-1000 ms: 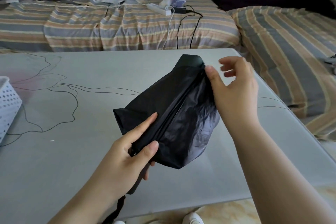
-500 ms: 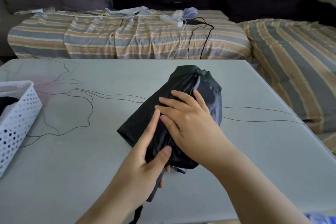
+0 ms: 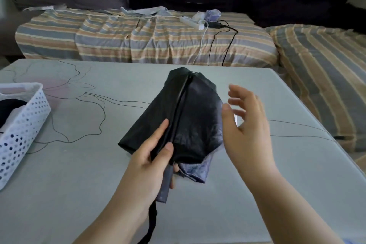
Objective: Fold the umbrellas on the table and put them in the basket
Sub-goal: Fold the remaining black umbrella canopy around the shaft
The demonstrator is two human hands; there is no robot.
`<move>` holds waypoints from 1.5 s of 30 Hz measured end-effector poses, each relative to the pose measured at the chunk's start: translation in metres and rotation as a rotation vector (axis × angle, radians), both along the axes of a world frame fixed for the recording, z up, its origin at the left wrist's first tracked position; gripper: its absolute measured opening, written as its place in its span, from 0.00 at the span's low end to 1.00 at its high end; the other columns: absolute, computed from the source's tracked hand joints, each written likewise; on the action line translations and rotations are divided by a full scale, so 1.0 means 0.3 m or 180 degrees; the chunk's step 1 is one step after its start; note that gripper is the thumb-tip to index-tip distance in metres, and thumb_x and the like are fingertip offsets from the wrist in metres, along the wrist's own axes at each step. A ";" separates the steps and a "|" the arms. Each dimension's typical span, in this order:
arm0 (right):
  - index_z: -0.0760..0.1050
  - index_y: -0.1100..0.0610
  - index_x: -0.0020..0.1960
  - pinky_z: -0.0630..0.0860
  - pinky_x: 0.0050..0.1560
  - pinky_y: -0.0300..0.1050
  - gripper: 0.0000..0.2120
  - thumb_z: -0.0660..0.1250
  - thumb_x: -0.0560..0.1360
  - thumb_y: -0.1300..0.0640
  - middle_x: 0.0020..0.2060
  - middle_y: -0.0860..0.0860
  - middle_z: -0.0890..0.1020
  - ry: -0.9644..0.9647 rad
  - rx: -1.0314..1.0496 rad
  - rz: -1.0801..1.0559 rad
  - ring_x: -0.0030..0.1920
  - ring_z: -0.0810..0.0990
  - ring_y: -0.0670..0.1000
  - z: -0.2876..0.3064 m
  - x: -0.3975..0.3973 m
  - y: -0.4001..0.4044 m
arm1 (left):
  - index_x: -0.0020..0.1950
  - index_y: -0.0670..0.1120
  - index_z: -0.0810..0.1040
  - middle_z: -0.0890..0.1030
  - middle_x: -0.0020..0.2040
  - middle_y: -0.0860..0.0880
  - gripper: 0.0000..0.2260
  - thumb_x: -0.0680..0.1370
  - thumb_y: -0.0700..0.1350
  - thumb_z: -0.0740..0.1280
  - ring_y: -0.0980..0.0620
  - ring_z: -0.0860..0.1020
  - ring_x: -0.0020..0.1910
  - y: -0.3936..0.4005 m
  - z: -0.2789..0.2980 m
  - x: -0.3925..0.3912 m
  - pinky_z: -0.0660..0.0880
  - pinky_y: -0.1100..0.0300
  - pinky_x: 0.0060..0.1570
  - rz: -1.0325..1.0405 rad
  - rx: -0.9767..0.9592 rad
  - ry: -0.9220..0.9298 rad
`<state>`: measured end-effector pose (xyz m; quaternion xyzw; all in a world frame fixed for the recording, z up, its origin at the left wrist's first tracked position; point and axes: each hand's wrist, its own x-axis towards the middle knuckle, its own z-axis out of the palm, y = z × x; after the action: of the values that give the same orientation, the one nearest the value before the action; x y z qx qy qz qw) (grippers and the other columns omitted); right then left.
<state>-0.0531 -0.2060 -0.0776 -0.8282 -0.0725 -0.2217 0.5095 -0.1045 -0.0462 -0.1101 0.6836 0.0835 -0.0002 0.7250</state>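
Behind the grey table (image 3: 79, 194) runs a striped sofa, and over the table the left hand (image 3: 150, 162) grips a collapsed black umbrella (image 3: 184, 117) near its handle, the right hand (image 3: 247, 123) spread loose just beside its canopy, a white basket (image 3: 21, 125) at left.

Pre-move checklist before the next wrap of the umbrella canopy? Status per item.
1. Left hand grips the black umbrella near its handle end: ok.
2. Right hand free, fingers straight, beside the canopy and off it: ok.
3. Canopy wrapped tight: not ok, the fabric is loose and a fold hangs out below.
4. Closing strap located: cannot tell.
5. White basket within view at the table's left edge: ok.
6. Room in the basket: cannot tell, something dark already lies inside.
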 end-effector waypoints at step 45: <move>0.64 0.45 0.63 0.73 0.36 0.36 0.27 0.71 0.72 0.64 0.45 0.52 0.83 0.1443 0.1555 -0.0223 0.36 0.79 0.45 -0.011 0.068 -0.003 | 0.59 0.68 0.74 0.77 0.31 0.49 0.25 0.77 0.37 0.66 0.50 0.74 0.28 -0.021 -0.004 0.019 0.74 0.59 0.29 0.0415 -0.0801 -0.0091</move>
<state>-0.0327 -0.2070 -0.0808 -0.7119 0.1265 -0.0601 0.6882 -0.0988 -0.0525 -0.1113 0.5804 0.1167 0.0462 0.8046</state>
